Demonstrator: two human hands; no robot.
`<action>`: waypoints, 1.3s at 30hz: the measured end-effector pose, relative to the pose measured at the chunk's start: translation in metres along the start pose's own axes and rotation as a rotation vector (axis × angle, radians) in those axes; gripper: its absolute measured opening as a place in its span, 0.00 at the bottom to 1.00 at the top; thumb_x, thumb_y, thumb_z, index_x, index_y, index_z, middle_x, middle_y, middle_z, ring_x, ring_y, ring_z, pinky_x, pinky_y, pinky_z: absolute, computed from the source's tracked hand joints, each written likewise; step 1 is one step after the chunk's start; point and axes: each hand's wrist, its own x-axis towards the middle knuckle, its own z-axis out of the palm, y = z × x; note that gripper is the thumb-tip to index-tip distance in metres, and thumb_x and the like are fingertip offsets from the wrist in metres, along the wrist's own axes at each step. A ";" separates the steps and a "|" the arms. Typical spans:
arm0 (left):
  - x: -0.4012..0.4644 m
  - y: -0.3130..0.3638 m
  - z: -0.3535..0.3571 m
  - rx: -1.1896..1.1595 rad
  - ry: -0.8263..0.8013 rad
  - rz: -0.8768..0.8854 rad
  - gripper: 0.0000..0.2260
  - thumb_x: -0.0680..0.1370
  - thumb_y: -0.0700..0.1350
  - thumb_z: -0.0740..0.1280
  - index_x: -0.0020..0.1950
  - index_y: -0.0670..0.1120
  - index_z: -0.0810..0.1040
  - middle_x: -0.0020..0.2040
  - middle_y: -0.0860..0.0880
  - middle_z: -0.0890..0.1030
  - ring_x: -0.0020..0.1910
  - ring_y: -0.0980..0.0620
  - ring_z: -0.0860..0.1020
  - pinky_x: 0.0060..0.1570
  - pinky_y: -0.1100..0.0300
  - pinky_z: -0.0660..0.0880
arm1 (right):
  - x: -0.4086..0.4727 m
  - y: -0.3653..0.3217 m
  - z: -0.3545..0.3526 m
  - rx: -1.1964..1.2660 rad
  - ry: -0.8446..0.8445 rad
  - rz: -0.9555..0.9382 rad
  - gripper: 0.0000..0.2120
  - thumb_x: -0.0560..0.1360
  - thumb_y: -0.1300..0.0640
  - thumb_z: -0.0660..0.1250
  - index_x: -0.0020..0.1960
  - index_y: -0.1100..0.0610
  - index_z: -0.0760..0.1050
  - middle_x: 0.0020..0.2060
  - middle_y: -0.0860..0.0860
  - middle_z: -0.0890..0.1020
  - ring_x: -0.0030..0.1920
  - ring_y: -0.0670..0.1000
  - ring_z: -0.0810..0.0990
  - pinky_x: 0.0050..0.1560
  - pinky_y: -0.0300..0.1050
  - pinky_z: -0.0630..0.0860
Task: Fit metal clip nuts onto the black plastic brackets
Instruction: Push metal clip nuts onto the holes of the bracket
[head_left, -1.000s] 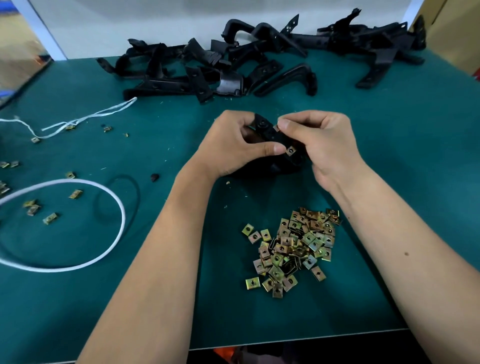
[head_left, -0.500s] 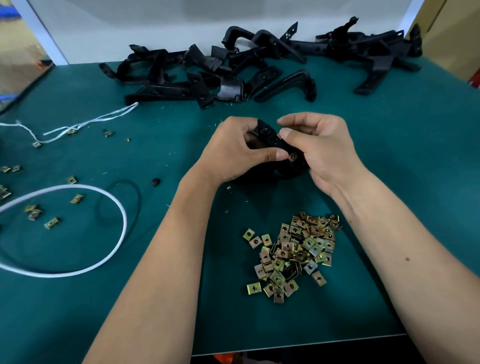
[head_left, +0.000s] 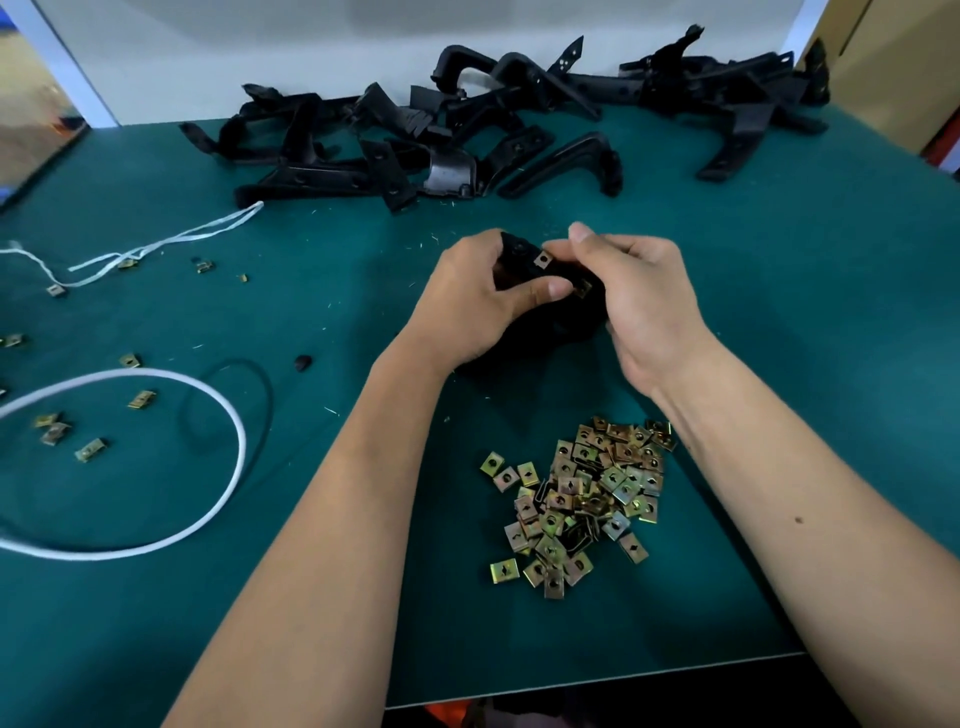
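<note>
Both forearms reach in from the near edge and meet over the middle of the green table (head_left: 779, 312). The left hand (head_left: 478, 306) is curled round a black plastic bracket (head_left: 519, 249), its thumb laid flat across the front of the part and its fingers wrapped behind. The right hand (head_left: 639, 296) comes in from the other side, knuckles up, fingers bent down onto the same bracket; the index finger is raised a little above the rest. Just beside the left thumb tip a clip nut (head_left: 582, 287) sits on the bracket under the right fingers, pinched there as far as can be seen (the contact itself is partly hidden). A second clip nut (head_left: 542, 260) shows on the bracket between the two hands.

Nearer the body than the fingers, between the wrists, lies a pile of loose clip nuts (head_left: 582, 499). Beyond the fingers a heap of black brackets (head_left: 467, 140) lies along the far edge. Well off to the left of the left hand are a white cord loop (head_left: 228, 415) and a few scattered clip nuts (head_left: 91, 449)
</note>
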 end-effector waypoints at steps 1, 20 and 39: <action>0.000 0.000 0.001 -0.001 -0.003 -0.004 0.18 0.74 0.58 0.77 0.51 0.46 0.80 0.42 0.51 0.82 0.39 0.53 0.79 0.42 0.53 0.77 | 0.000 0.000 0.000 -0.003 -0.005 -0.005 0.12 0.82 0.53 0.67 0.50 0.58 0.87 0.47 0.55 0.88 0.55 0.55 0.86 0.64 0.58 0.79; -0.003 0.006 -0.001 -0.048 -0.013 0.014 0.16 0.71 0.55 0.79 0.50 0.48 0.81 0.44 0.53 0.85 0.44 0.54 0.83 0.48 0.51 0.81 | 0.004 -0.004 -0.008 -0.108 -0.055 -0.111 0.09 0.79 0.57 0.71 0.43 0.56 0.88 0.42 0.57 0.88 0.45 0.54 0.86 0.53 0.51 0.83; -0.001 0.004 0.003 0.044 -0.038 0.027 0.17 0.74 0.58 0.76 0.50 0.47 0.77 0.43 0.52 0.81 0.41 0.54 0.78 0.40 0.57 0.73 | 0.002 -0.003 -0.012 -0.367 -0.097 -0.338 0.14 0.82 0.57 0.65 0.45 0.63 0.85 0.41 0.53 0.87 0.48 0.54 0.85 0.52 0.51 0.80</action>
